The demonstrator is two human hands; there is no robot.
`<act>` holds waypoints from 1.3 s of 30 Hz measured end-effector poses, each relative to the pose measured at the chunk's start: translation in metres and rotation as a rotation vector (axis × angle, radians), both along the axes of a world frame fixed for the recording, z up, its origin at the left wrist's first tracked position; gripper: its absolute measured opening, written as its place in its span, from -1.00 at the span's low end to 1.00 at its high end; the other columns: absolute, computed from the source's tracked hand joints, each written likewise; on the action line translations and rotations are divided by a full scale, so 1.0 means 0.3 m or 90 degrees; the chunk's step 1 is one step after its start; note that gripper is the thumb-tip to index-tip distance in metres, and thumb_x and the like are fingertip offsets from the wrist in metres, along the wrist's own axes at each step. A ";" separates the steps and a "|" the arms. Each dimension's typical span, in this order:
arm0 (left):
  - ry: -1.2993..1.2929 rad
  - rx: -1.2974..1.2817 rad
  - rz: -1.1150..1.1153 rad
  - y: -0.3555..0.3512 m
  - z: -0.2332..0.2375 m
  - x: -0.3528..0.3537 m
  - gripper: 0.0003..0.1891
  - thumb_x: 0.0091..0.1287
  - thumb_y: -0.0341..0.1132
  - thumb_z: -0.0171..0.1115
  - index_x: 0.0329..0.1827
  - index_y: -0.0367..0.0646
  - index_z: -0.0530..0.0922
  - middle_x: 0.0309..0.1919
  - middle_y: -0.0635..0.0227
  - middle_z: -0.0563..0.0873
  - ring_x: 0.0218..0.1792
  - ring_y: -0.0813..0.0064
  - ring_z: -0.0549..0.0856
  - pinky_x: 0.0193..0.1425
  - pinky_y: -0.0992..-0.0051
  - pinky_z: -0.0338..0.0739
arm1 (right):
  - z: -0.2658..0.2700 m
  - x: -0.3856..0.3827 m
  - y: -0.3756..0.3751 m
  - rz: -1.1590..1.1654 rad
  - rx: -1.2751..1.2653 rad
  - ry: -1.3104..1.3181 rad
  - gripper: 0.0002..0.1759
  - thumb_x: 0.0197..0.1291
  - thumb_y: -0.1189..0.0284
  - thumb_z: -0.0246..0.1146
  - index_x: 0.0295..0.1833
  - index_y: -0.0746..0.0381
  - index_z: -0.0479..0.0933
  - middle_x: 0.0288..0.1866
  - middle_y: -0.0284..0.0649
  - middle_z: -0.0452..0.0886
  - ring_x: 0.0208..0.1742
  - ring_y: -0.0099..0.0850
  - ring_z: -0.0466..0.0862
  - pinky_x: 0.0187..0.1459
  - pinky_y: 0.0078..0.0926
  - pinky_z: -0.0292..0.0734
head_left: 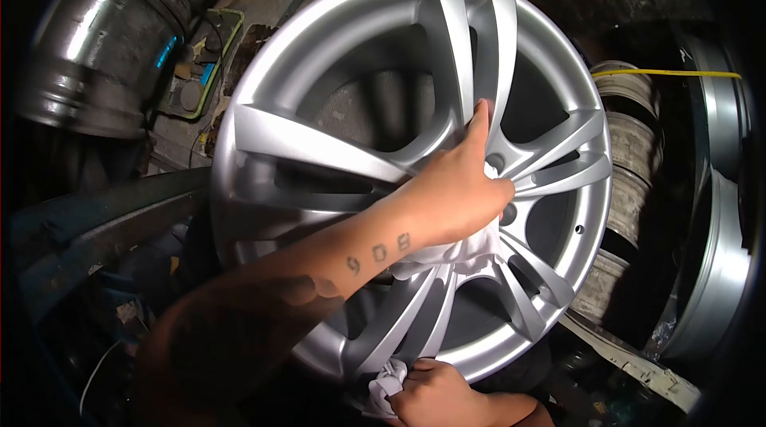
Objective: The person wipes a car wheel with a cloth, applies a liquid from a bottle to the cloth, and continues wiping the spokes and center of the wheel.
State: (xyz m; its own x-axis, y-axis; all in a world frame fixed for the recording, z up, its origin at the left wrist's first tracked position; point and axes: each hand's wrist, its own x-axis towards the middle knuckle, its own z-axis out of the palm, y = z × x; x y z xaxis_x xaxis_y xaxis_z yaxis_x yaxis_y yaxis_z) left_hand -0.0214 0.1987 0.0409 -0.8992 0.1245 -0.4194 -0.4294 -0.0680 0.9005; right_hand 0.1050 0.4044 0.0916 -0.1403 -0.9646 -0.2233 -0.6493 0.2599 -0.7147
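Head camera view is showing a silver alloy wheel (295,140) filling the middle of the frame, its face turned toward the camera and its 5 pairs of spokes spreading from the hub. The left arm (375,247), marked with dark characters along the forearm, is reaching in from the lower left and crossing the wheel's face. The left hand (459,191) is lying over the hub area, back of the hand up, with a white cloth (471,255) showing beneath it and bunching just below. Of the left fingers, 1 is stretching upward along a pair of upper spokes and another digit is pointing right beside the bolt holes; the others are hidden, so whether they are gripping the cloth cannot be told. The right hand (435,397) is sitting at the wheel's lower edge, its fingers curling closed around a bunched white cloth piece (388,385), which is protruding on their left side near the rim. Whether the 2 visible parts of cloth are joining cannot be seen. Right of the wheel, dusty round metal parts (626,144) are standing in a column under a yellow strip (670,73), with silver rims (726,227) farther right. A shiny metal cylinder (100,44) is occupying the upper left, beside a green-edged tray (239,21).
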 end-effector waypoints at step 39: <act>0.311 -0.474 -0.453 -0.083 0.222 0.537 -0.52 0.29 -0.24 0.19 0.21 -0.38 0.55 -0.21 0.18 0.73 -0.18 0.28 0.73 -0.21 0.40 0.57 | -0.035 -0.054 0.061 0.071 0.127 -0.139 -0.85 0.01 0.42 0.25 -0.36 0.28 0.61 -0.55 -0.12 0.56 -0.54 -0.26 0.54 -0.35 -0.21 0.51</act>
